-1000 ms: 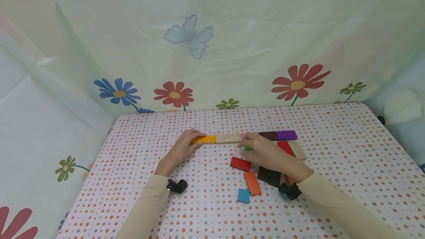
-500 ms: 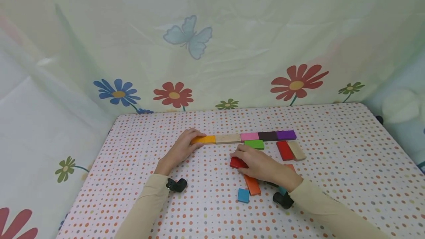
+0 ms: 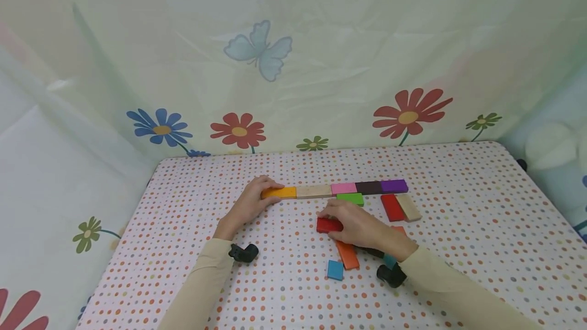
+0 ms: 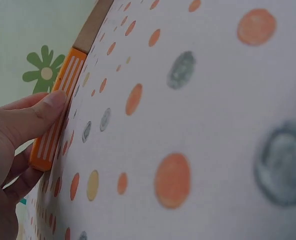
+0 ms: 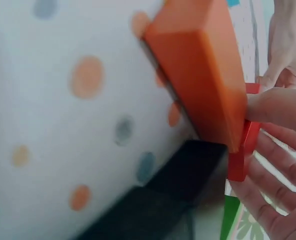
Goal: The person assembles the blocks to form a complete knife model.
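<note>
My left hand (image 3: pixel 249 201) grips the left end of a yellow-orange block (image 3: pixel 286 192), which starts a straight row on the table. In the left wrist view, the thumb presses the striped side of that block (image 4: pixel 70 75) and the fingertips wrap its near end. The row continues rightward with a plain wood block (image 3: pixel 314 191), a pink block (image 3: pixel 344 188), a dark brown block (image 3: pixel 369 188) and a purple block (image 3: pixel 394 186). Lower down, my right hand (image 3: pixel 362 225) pinches a red block (image 3: pixel 326 225) between thumb and fingers. The hand hides part of it.
A green block (image 3: pixel 350 199) lies just below the row. Around the right hand are an orange block (image 3: pixel 347 255), dark blocks (image 5: pixel 168 195) and a small blue block (image 3: pixel 335 270). Another red block (image 3: pixel 392 208) and a wood block (image 3: pixel 408 208) lie to the right.
My right hand has moved from the green block toward me and taken hold of the red block, uncovering the green and pink ones. The left hand has stayed on the yellow-orange block.
</note>
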Demonstrator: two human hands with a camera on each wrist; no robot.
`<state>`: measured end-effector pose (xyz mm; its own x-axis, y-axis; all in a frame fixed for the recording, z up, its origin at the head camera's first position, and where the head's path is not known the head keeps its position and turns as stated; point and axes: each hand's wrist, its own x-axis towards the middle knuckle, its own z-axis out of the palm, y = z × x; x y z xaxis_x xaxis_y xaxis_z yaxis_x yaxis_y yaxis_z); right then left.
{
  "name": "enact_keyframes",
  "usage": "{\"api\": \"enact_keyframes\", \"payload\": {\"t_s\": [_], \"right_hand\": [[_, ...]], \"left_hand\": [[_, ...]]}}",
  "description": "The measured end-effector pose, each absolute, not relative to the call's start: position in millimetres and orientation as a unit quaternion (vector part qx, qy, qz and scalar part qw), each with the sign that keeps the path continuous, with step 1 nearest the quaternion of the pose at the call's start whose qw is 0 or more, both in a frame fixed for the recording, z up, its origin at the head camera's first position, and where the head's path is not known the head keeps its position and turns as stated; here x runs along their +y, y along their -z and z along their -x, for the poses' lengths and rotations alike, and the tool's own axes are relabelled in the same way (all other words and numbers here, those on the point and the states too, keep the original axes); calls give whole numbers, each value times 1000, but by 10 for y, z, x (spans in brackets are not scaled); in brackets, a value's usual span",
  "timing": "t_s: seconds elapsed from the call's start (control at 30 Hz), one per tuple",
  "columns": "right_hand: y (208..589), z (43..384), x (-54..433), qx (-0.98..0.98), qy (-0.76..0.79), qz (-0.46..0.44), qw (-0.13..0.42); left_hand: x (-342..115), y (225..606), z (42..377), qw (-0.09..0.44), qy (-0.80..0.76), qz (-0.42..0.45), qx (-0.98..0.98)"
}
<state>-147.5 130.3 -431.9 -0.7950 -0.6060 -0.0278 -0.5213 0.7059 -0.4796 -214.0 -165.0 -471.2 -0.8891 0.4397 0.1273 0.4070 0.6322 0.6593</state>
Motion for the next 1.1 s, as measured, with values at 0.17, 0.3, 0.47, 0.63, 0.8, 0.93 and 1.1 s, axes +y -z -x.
{"api": "enact_keyframes", "payload": {"t_s": [0.17, 0.3, 0.47, 0.63, 0.8, 0.93, 1.1], "right_hand": [[4257, 1598, 1334, 906, 269, 311, 96], [4224, 1741, 1357, 899, 291, 317, 78], [4243, 1876, 1349, 908, 271, 315, 59], [4290, 1934, 1311, 910, 261, 316, 69], [4331, 1942, 1283, 917, 247, 304, 73], [4354, 1946, 1264, 922, 234, 302, 69], [4375, 1957, 1236, 924, 217, 308, 59]], "left_hand": [[-1646, 4715, 2138, 27, -373, -244, 895], [-1637, 4728, 2135, 26, -372, -243, 896], [-1634, 4752, 2143, 21, -370, -238, 898], [-1647, 4775, 2155, 19, -371, -238, 898], [-1657, 4788, 2166, 14, -368, -245, 897], [-1660, 4781, 2164, 14, -369, -243, 897], [-1665, 4755, 2142, 15, -375, -237, 896]]}}
